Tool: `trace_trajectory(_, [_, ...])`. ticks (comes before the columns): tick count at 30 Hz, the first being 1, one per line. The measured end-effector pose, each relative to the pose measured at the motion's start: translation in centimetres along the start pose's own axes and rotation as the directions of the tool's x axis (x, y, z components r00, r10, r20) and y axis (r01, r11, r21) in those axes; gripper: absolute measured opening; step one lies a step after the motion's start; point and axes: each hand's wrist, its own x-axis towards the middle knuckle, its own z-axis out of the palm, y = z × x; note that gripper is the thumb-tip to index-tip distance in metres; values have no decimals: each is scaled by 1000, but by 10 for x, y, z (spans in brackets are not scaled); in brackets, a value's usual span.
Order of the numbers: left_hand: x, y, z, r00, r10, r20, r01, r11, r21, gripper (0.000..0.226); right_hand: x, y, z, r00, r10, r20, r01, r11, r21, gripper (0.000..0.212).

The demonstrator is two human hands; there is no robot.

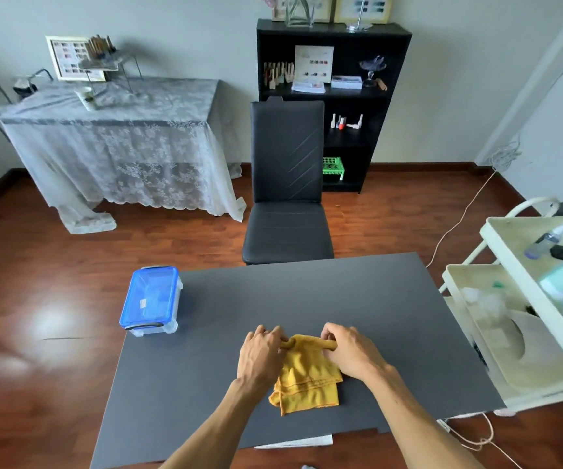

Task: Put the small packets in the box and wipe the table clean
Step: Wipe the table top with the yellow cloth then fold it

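Yellow folded cloth [307, 377] lies on the dark grey matte table [358, 299] at six o'clock; left hand [260, 353] and right hand [353, 352] pinch its far edge. Clear plastic box with blue lid [151, 299], shut, sits at ten o'clock.

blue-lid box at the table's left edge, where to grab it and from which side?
Grip the box across its two long side walls, just under the blue lid, coming from above. It lies flat with its lid shut, its short ends carry the dark latches, and part of it seems to overhang the table edge, so a side push risks tipping it off.
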Motion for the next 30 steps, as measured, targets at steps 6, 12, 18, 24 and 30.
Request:
trace_trajectory(6, [-45,-4,-36,999,-7,-39,3,994,-114,17,-46,-21,-12,1000,-2,-23,4,996,91,16])
trace_trajectory(12, [-96,-37,-87,997,-18,-75,3,979,-202,18,-78,-69,-13,991,-127,40,123,989,88,16])
trace_trajectory(18, [-149,-104,-143,998,-25,-64,16,991,-134,15,-88,-142,14,964,-258,61,250,961,115,7])
trace_trajectory(24, [-186,-166,-170,995,-97,-27,92,986,-138,13,-88,-200,50,903,-361,234,328,930,167,21])
trace_trajectory(30, [-188,-216,-164,986,-140,95,149,985,-89,14,-62,-225,91,906,-318,280,292,947,134,16])
